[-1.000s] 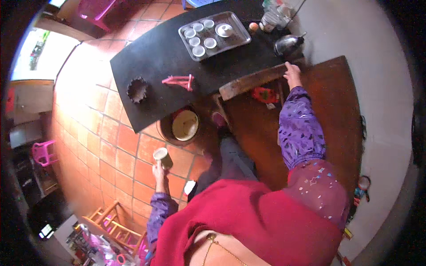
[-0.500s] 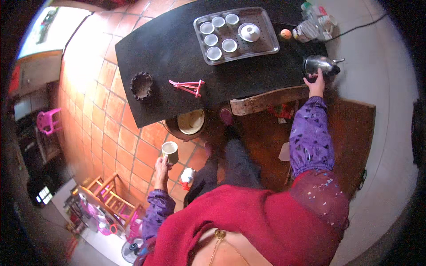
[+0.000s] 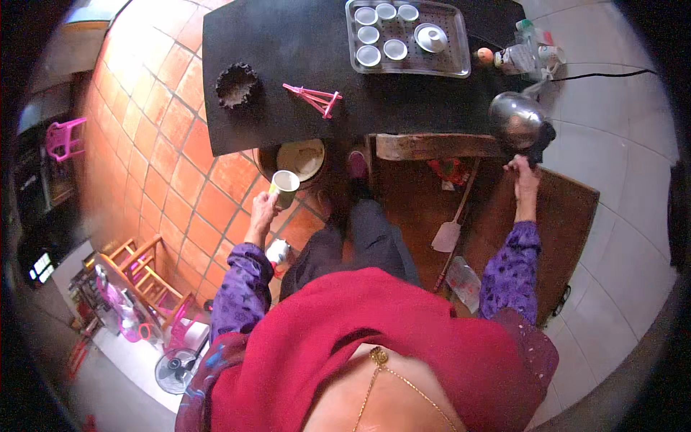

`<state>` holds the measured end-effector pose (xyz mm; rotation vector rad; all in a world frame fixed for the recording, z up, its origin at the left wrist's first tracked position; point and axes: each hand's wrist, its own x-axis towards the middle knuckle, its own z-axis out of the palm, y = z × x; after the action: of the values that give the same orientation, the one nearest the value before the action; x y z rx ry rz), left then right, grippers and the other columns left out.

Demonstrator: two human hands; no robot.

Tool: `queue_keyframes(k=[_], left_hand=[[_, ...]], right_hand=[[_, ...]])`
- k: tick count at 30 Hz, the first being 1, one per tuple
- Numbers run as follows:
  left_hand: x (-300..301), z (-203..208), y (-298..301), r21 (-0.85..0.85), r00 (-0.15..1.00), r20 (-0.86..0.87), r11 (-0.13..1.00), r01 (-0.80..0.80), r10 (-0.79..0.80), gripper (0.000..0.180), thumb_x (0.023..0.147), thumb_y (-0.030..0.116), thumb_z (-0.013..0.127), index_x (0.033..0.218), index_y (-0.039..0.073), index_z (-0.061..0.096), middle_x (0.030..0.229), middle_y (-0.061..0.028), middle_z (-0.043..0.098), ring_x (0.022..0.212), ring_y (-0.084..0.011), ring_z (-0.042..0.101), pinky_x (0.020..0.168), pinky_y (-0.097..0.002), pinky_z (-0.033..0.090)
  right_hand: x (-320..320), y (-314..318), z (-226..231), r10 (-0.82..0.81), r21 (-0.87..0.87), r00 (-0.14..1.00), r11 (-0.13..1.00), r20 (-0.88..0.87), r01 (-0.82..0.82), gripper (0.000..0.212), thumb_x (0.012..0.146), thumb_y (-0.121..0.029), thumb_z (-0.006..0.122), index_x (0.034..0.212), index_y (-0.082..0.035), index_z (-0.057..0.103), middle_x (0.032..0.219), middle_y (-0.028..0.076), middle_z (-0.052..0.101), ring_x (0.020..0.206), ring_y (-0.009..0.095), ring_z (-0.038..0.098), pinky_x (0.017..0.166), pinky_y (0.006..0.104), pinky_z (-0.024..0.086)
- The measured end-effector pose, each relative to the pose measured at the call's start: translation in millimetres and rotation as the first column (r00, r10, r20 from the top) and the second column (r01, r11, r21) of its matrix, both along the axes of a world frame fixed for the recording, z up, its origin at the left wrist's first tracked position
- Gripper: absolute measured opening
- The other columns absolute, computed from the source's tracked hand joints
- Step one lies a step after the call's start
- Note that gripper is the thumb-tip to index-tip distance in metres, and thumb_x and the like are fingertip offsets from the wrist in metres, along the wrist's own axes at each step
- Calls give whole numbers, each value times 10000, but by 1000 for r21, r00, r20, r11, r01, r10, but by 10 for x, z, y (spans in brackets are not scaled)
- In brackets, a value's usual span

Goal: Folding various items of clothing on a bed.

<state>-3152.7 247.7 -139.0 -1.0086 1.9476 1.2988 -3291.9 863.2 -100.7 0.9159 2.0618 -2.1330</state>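
Observation:
My left hand (image 3: pixel 263 214) is closed round a light-coloured mug (image 3: pixel 286 189), held over the floor just short of the dark table's front edge. What is in the mug I cannot make out. At the table's right end my right hand (image 3: pixel 526 173) grips the black handle of a shiny metal kettle (image 3: pixel 515 119). The kettle's spout points away from me, toward the far right. Its base is hidden, so I cannot tell whether it touches the table. Below the mug's far side stands a bin (image 3: pixel 306 160) with a pale lining, partly under the table.
On the dark table (image 3: pixel 288 43) are a tray (image 3: pixel 453 65) with several small white cups and a lidded bowl, a dark scalloped ashtray (image 3: pixel 236 85) and a pink folding stand (image 3: pixel 315 99). Bottles (image 3: pixel 524 57) stand at the right end. A wooden bench (image 3: pixel 432 146) adjoins the front.
My right hand has drawn the kettle nearer to me and swung its handle my way. The left hand has carried the mug closer to the table and bin. My view has shifted too.

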Motion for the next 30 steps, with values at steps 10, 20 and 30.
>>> queue_keyframes(k=[10, 20, 30], left_hand=[[265, -282, -180, 61, 982, -178, 997, -56, 66, 342, 825, 344, 557, 735, 16, 531, 626, -51, 528, 541, -124, 500, 483, -250, 399], [703, -638, -601, -3, 964, -241, 994, -114, 110, 344, 824, 364, 545, 800, 21, 564, 655, -37, 548, 571, -106, 513, 509, -244, 408], [728, -1151, -936, -167, 946, -325, 983, -77, 19, 329, 803, 346, 543, 813, 23, 607, 756, -157, 602, 723, -247, 590, 658, -336, 448]], right_hand=[[924, -1569, 588, 536, 7, 826, 838, 174, -546, 272, 712, -55, 664, 967, -14, 580, 883, 35, 608, 792, 145, 556, 752, 284, 449], [1251, -3044, -289, 939, -42, 251, 268, 233, -963, 149, 755, -85, 607, 891, -29, 584, 722, -89, 484, 621, 29, 409, 517, 195, 353], [1449, -3953, -609, 910, 67, 100, 80, 402, -995, 182, 689, -94, 589, 820, 30, 562, 644, -2, 504, 638, 64, 451, 583, 250, 413]])
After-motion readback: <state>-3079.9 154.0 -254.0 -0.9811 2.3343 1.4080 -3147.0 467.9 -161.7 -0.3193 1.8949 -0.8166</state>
